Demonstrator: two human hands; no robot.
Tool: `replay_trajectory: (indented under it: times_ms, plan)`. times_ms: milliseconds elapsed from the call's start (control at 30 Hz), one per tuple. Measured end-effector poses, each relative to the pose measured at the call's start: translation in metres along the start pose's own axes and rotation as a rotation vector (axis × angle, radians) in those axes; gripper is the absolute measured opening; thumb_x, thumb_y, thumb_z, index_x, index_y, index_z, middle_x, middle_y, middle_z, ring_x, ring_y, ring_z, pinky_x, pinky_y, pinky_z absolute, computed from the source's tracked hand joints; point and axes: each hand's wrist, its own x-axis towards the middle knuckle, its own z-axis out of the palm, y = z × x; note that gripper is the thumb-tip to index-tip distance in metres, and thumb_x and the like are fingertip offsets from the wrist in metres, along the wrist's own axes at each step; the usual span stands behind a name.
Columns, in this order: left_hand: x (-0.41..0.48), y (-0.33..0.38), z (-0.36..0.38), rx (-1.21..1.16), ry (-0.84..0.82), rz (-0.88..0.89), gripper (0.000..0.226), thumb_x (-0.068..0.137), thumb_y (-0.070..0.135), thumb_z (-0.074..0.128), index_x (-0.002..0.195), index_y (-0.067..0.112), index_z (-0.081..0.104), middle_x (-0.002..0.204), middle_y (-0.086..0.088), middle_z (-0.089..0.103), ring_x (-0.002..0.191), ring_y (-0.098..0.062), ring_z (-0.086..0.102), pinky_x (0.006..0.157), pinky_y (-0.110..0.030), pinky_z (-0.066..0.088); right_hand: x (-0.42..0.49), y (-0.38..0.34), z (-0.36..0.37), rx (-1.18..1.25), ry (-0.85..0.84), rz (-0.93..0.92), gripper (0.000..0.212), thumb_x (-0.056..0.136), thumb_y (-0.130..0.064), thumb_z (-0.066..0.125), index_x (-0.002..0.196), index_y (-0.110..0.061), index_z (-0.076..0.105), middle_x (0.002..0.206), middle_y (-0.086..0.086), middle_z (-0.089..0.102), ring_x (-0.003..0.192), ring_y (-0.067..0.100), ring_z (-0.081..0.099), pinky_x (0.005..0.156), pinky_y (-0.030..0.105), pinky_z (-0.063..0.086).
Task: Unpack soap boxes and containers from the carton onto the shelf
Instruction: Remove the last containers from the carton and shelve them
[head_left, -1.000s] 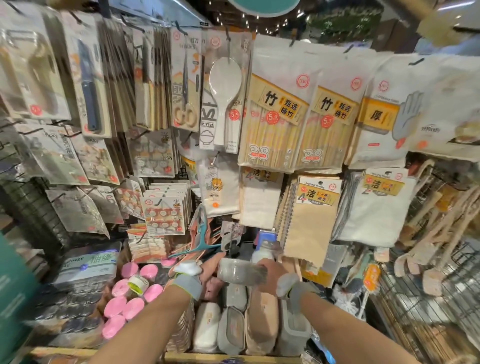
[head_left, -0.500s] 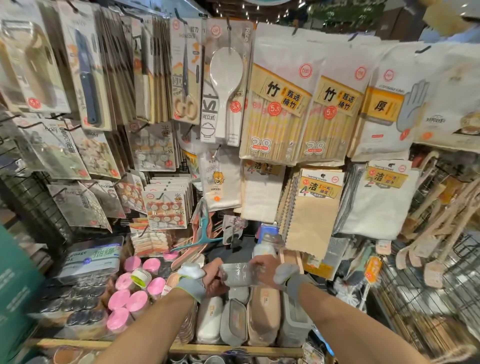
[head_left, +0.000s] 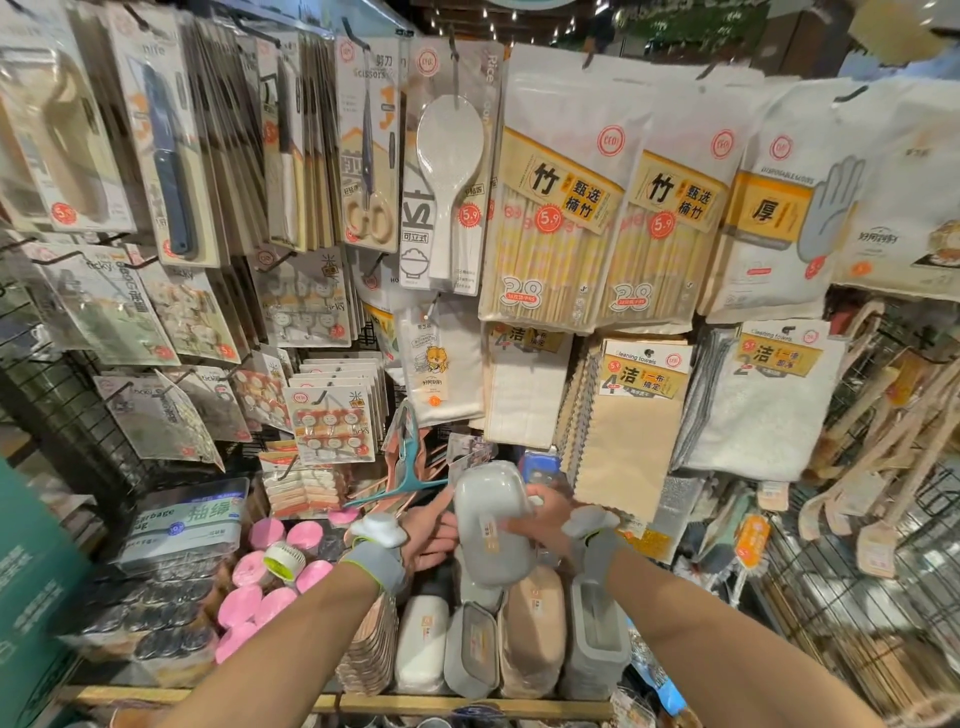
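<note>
The grey soap box (head_left: 491, 525) is held on end in the air above the row of boxes standing on the shelf (head_left: 363, 702). The right hand (head_left: 545, 519) curls its fingers round the box's right edge. The left hand (head_left: 428, 530) lays fairly straight, spread fingers against its left side. Risk: with only one hand gripping, the box may slip and topple the beige box (head_left: 532, 629) below.

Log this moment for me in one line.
soap box: held above shelf | left hand: touches it | right hand: grips it
</note>
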Motion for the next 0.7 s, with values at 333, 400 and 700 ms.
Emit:
replay_trajectory:
  times_ms: [333, 400, 700]
  plan:
    - [-0.001, -0.031, -0.002, -0.03, -0.191, 0.061, 0.04, 0.071, 0.017, 0.08, 0.102, 0.017, 0.055, 0.074, -0.007, 0.06, 0.06, -0.018, 0.051, 0.052, -0.021, 0.041, 0.01, 0.001, 0.014, 0.532, 0.022, 0.231, 0.046, 0.074, -0.031, 0.078, 0.108, -0.008, 0.057, 0.113, 0.02, 0.063, 0.102, 0.034, 0.063, 0.089, 0.052, 0.052]
    - [0.003, -0.033, -0.003, -0.039, -0.172, 0.084, 0.044, 0.072, 0.014, 0.078, 0.109, 0.018, 0.053, 0.079, -0.008, 0.062, 0.064, -0.02, 0.055, 0.053, -0.023, 0.045, 0.016, 0.007, 0.017, 0.544, 0.013, 0.255, 0.066, 0.061, -0.045, 0.082, 0.11, -0.01, 0.055, 0.111, 0.014, 0.063, 0.101, 0.03, 0.062, 0.09, 0.048, 0.051]
    - [0.007, 0.005, -0.03, -0.157, 0.198, 0.215, 0.045, 0.069, 0.017, 0.081, 0.105, 0.018, 0.053, 0.09, -0.005, 0.064, 0.067, -0.016, 0.062, 0.059, -0.027, 0.051, 0.014, -0.006, -0.012, 0.472, 0.018, 0.181, 0.04, 0.099, -0.033, 0.043, 0.134, -0.014, 0.042, 0.125, 0.016, 0.051, 0.105, 0.024, 0.054, 0.095, 0.043, 0.044]
